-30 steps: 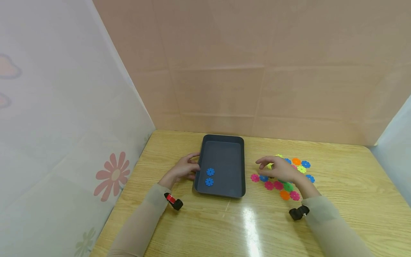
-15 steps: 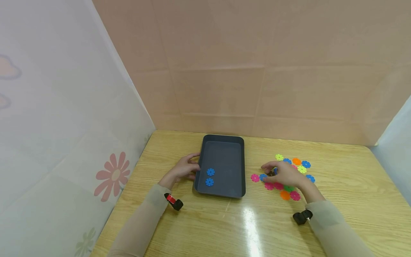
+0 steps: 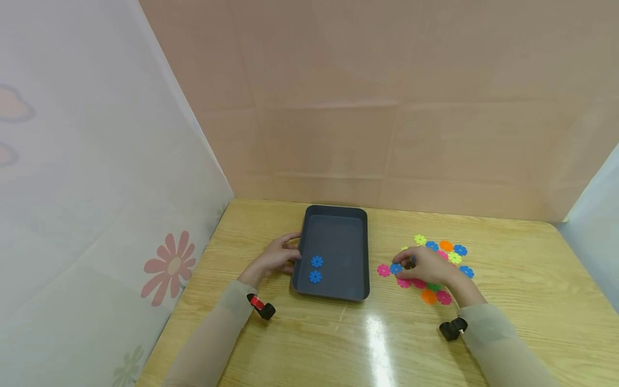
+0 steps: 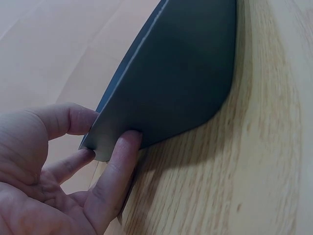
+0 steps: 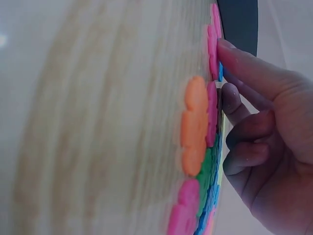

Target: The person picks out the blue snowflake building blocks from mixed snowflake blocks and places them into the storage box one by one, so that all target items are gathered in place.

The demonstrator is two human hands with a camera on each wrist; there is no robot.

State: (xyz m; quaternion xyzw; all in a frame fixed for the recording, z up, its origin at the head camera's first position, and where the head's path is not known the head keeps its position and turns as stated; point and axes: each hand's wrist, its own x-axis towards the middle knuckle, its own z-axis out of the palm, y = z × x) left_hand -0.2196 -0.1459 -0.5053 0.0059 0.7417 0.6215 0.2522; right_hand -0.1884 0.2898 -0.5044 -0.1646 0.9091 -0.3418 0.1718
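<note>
A dark grey rectangular tray (image 3: 338, 231) stands on the table, with two blue flower-shaped discs (image 3: 316, 269) lying in its near left part. My left hand (image 3: 276, 256) holds the tray's left side, thumb at the rim (image 4: 93, 129) and fingers against the outer wall. Right of the tray, my right hand (image 3: 425, 265) pinches another blue flower-shaped disc (image 3: 396, 269) at the left of a group of discs, thumb and forefinger at its edges. In the right wrist view, the other fingers (image 5: 249, 129) are curled in close over the discs.
Pink (image 3: 383, 270), orange (image 3: 429, 296), green, yellow (image 3: 454, 257) and blue discs lie flat in a loose group around and under the right hand. A beige cloth wall (image 3: 329, 134) rises behind the wooden table (image 3: 309, 338), and a pale one (image 3: 121, 161) at the left.
My right hand has come down from above the discs, and its thumb and forefinger have closed in on the blue disc. The left hand and tray have stayed in place.
</note>
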